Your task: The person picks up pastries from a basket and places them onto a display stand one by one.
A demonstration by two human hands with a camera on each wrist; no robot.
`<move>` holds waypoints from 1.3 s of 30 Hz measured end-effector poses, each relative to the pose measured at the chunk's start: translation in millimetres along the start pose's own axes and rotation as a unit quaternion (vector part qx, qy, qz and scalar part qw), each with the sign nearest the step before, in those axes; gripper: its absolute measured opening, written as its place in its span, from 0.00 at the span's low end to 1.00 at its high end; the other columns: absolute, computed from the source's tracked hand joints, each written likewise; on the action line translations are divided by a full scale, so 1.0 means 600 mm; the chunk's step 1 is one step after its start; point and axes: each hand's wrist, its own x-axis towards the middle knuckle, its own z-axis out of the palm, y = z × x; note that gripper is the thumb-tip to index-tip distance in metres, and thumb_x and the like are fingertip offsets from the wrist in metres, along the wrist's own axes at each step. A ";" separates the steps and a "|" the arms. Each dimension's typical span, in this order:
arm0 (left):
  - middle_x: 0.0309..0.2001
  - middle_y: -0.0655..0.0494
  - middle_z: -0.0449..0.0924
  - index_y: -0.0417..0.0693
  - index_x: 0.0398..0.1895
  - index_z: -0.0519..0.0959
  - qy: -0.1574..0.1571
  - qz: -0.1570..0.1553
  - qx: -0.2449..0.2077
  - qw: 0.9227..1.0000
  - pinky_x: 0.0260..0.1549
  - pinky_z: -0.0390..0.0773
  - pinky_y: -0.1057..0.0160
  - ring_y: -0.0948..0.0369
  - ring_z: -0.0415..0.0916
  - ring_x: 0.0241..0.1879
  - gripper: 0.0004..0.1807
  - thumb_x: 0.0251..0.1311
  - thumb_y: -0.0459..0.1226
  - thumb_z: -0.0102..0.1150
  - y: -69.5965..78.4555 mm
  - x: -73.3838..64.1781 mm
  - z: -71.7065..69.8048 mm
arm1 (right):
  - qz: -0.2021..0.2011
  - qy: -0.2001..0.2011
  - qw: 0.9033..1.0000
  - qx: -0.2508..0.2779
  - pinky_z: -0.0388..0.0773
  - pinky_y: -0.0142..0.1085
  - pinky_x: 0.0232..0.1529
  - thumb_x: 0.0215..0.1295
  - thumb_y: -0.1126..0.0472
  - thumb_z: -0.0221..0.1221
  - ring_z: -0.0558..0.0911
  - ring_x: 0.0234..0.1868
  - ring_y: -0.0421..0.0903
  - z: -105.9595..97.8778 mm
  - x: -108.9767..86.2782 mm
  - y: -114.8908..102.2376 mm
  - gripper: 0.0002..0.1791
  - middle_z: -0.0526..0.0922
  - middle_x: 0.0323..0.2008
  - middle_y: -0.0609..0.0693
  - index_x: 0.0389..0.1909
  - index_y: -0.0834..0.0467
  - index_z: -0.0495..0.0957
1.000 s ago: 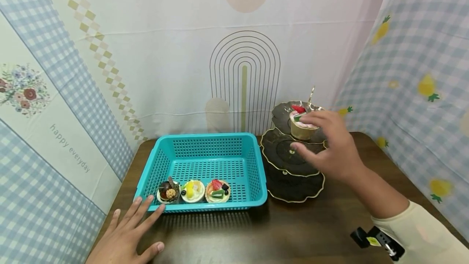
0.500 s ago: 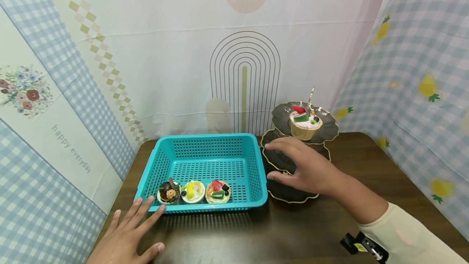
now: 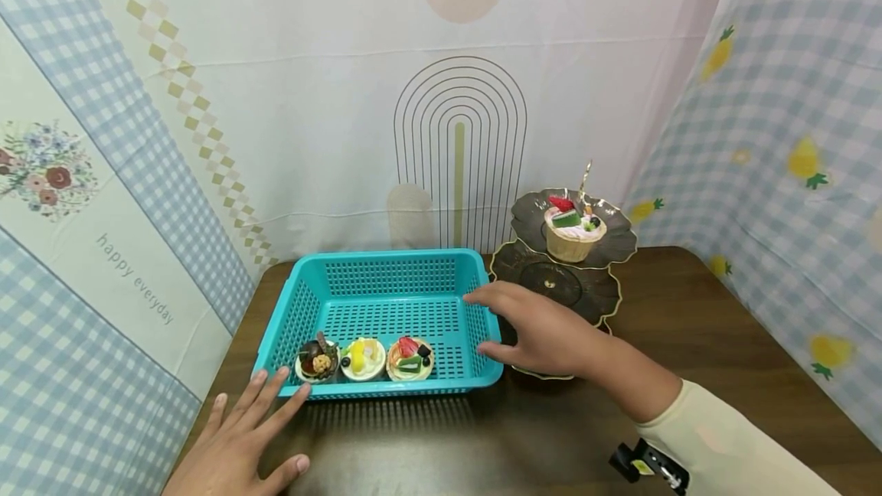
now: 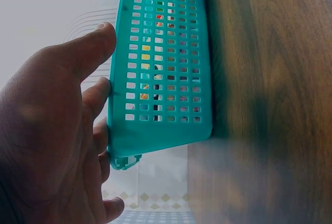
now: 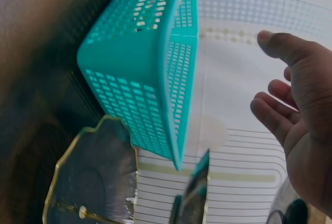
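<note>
A turquoise basket (image 3: 386, 255) holds three dessert cups along its near side: a chocolate one (image 3: 315, 362), a lemon-topped one (image 3: 364, 360) and a strawberry-and-kiwi one (image 3: 409, 362). My left hand (image 3: 237, 438) spreads its fingers at the basket's near left corner; the left wrist view puts its fingertips at the rim. Over the basket's right side, my right hand (image 3: 544, 331) hangs with loosely bent fingers and nothing in its grasp. Behind it stands a dark, gold-edged tiered stand (image 3: 609, 239), with a cupcake (image 3: 568, 242) on the top tier.
Brown table (image 3: 661, 404) surrounds the basket and stand. The stand's middle tier (image 3: 592, 297) sits close to the basket's right wall, partly behind my right hand. Patterned cloth (image 3: 317, 121) hangs at the back and both sides.
My right hand has left the cupcake on the top tier and moved left and down to the basket's right edge. The cupcake stays in place, as does my left hand.
</note>
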 end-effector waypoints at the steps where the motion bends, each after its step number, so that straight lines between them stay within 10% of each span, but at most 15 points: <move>1: 0.81 0.51 0.52 0.71 0.81 0.60 0.000 0.000 0.001 1.000 0.73 0.29 0.32 0.77 0.18 0.74 0.41 0.66 0.64 0.58 0.000 0.000 0.000 | 0.003 -0.006 1.000 0.002 0.76 0.47 0.65 0.64 0.50 0.72 0.72 0.69 0.49 0.004 0.002 0.000 0.35 0.74 0.68 0.50 0.70 0.55 0.73; 39: 0.81 0.52 0.51 0.75 0.81 0.58 0.004 -0.003 -0.001 1.000 0.70 0.38 0.27 0.56 0.35 0.81 0.41 0.66 0.64 0.58 0.000 0.001 0.001 | 0.055 -0.139 0.989 0.009 0.68 0.51 0.71 0.63 0.52 0.73 0.68 0.72 0.57 0.133 0.086 0.012 0.40 0.73 0.69 0.57 0.73 0.59 0.70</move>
